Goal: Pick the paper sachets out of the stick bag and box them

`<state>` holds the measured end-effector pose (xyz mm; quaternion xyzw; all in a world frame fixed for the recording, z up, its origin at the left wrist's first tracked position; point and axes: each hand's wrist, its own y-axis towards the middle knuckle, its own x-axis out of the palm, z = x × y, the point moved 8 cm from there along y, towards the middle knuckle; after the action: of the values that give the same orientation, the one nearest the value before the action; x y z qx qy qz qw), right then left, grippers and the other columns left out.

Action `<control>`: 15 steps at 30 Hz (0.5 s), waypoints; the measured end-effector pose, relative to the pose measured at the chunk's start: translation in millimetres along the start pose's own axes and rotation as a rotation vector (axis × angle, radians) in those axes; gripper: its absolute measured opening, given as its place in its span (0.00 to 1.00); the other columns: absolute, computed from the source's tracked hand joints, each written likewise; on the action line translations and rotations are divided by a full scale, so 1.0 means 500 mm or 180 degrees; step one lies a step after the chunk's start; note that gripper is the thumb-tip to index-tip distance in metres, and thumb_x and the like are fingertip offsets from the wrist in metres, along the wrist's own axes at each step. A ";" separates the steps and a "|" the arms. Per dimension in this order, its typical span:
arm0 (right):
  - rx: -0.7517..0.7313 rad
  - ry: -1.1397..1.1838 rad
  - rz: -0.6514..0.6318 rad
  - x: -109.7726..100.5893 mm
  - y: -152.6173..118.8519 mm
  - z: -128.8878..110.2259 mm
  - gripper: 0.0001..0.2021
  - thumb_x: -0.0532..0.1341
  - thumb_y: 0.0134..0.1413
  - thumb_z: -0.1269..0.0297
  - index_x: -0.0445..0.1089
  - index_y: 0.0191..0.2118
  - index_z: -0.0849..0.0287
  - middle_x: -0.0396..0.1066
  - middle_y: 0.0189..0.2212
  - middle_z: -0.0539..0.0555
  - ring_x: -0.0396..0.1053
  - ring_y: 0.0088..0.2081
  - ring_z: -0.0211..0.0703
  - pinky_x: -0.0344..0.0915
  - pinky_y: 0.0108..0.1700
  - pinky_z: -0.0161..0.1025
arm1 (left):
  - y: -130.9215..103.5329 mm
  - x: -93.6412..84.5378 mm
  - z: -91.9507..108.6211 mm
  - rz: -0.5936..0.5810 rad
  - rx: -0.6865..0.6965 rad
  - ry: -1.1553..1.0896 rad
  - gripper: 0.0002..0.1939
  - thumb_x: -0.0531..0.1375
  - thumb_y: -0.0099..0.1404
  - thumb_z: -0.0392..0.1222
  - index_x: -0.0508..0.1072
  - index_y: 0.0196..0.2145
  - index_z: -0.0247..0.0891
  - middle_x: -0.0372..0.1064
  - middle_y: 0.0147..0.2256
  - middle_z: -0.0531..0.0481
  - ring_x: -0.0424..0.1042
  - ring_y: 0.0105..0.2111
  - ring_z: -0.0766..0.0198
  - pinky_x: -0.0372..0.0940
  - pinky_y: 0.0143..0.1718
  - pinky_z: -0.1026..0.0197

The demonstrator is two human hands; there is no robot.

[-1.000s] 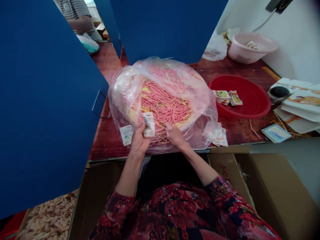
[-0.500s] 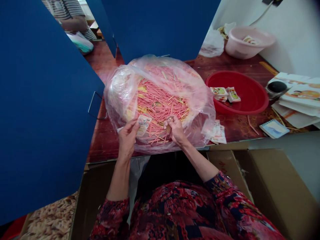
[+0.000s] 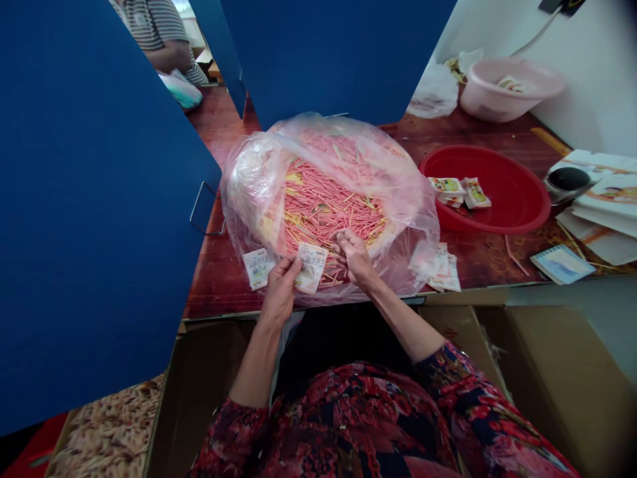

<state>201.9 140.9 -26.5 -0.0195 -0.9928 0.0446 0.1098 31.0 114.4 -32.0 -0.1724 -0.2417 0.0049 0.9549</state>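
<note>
A clear plastic bag lies open on the dark red table, full of thin pink and yellow sticks. Pinched in my left hand is a small printed packet, in front of the bag's near edge. My right hand is over the near side of the sticks, its fingers drawn together; what they hold is too small to make out. Another printed packet lies left of my left hand. More packets lie right of the bag.
To the right stands a red basin with small packets inside. Behind it are a pink basin and a white plastic bag. A metal cup and small notepad are far right. Blue panels stand left and behind. Another person's striped sleeve shows beyond.
The view has shifted, so the scene sits further right. My left hand has moved right with the packet, nearer my right hand, and the packet lying to its left is now uncovered.
</note>
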 end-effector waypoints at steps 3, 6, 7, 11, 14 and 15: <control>0.0291 -0.0162 -0.0782 0.043 -0.008 -0.041 0.20 0.62 0.57 0.42 0.68 0.35 0.56 0.55 0.20 0.42 0.45 0.18 0.30 0.42 0.20 0.32 | -0.004 0.013 -0.002 -0.0202 0.0090 0.0250 0.19 0.74 0.51 0.49 0.81 0.38 0.38 0.79 0.35 0.50 0.75 0.33 0.64 0.70 0.38 0.63; 0.0163 -0.0627 -0.1073 0.059 -0.022 -0.066 0.17 0.68 0.52 0.48 0.67 0.29 0.57 0.59 0.20 0.44 0.53 0.21 0.32 0.48 0.22 0.32 | -0.006 0.017 0.009 -0.0322 0.0274 0.0662 0.17 0.72 0.54 0.50 0.81 0.38 0.38 0.78 0.34 0.50 0.74 0.32 0.64 0.68 0.37 0.64; 0.0077 -0.0711 -0.1016 0.057 -0.024 -0.069 0.16 0.68 0.52 0.51 0.66 0.28 0.57 0.59 0.20 0.45 0.54 0.21 0.32 0.48 0.23 0.32 | -0.007 0.017 0.012 -0.0341 0.0325 0.0778 0.17 0.72 0.55 0.50 0.81 0.38 0.38 0.78 0.34 0.50 0.74 0.32 0.64 0.68 0.36 0.64; -0.0274 -0.0966 -0.0741 0.054 -0.024 -0.061 0.14 0.65 0.54 0.56 0.63 0.25 0.57 0.57 0.19 0.44 0.53 0.22 0.33 0.49 0.24 0.34 | -0.011 0.014 0.010 -0.0389 0.0373 0.1077 0.16 0.72 0.54 0.51 0.81 0.37 0.38 0.77 0.32 0.50 0.73 0.31 0.64 0.67 0.35 0.63; -0.0416 -0.1049 -0.0616 0.059 -0.027 -0.049 0.15 0.64 0.55 0.56 0.63 0.24 0.57 0.57 0.20 0.45 0.53 0.23 0.33 0.49 0.26 0.34 | -0.011 0.002 0.012 -0.0204 0.0642 0.1372 0.13 0.69 0.57 0.51 0.80 0.32 0.38 0.74 0.28 0.53 0.68 0.27 0.66 0.63 0.31 0.65; -0.0422 -0.1007 -0.0552 0.059 -0.028 -0.045 0.16 0.64 0.56 0.54 0.62 0.24 0.57 0.57 0.20 0.45 0.52 0.23 0.34 0.49 0.26 0.34 | -0.010 -0.002 0.012 -0.0151 0.0746 0.1500 0.13 0.68 0.59 0.52 0.79 0.30 0.38 0.72 0.26 0.53 0.66 0.26 0.66 0.61 0.30 0.66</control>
<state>177.8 130.4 3.0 0.0661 -0.9964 -0.0279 -0.0457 27.0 111.4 -25.5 -0.0513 -0.0144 -0.0298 0.9981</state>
